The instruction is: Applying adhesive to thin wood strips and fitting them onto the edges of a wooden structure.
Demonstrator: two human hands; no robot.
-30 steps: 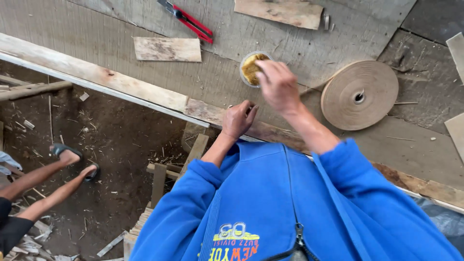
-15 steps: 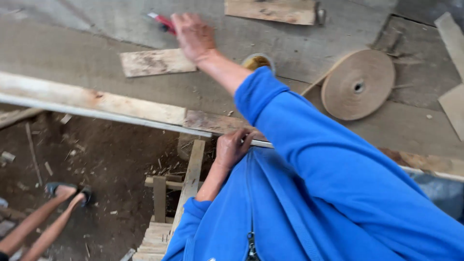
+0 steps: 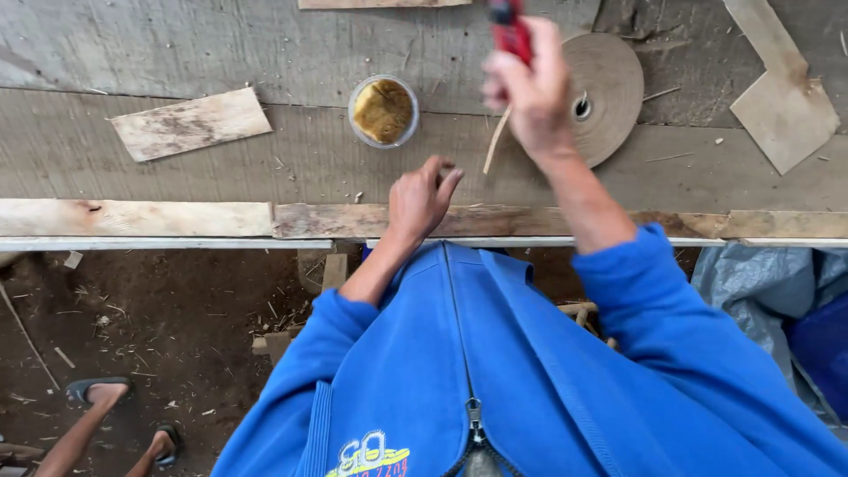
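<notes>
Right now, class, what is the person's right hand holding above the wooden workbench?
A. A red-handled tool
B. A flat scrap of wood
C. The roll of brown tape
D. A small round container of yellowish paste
A: the right hand is closed around a red-handled tool, blurred near the top edge, while the round container, the wood scrap and the tape roll lie untouched on the workbench.

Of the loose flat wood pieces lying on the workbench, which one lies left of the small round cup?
The pale rectangular offcut, lying slightly tilted left of the cup. The angular piece lies far right, beyond the tape roll, and another sits at the top edge.
</notes>
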